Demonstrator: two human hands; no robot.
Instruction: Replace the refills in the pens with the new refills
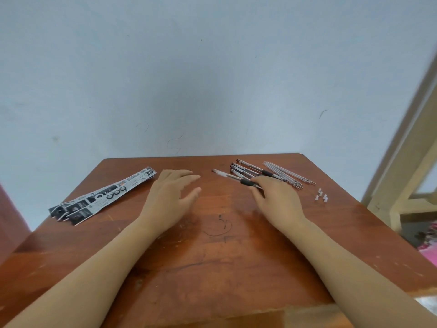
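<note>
1. The right hand (276, 197), right of centre, pinches the black-grip end of 1 pen (233, 177) between thumb and fingertips; blur leaves it unclear how firm the hold is.
2. That pen's long axis runs from the grip up and left across the frame, so its free end points toward the left hand (172, 192).
3. The left hand hovers at centre with relaxed, spread fingers, holding nothing. It is the nearer hand to that free end, which suits taking hold there to open the barrel.
4. The other pens (246, 167) lie just above the right hand, side by side.
5. Loose refills (288, 174) lie just right of them, with small white caps (321, 195) nearby; whether these refills are new, I cannot tell.
6. Printed packets (101, 195) sit at the left of the table (212, 256), well apart from both hands.
</note>
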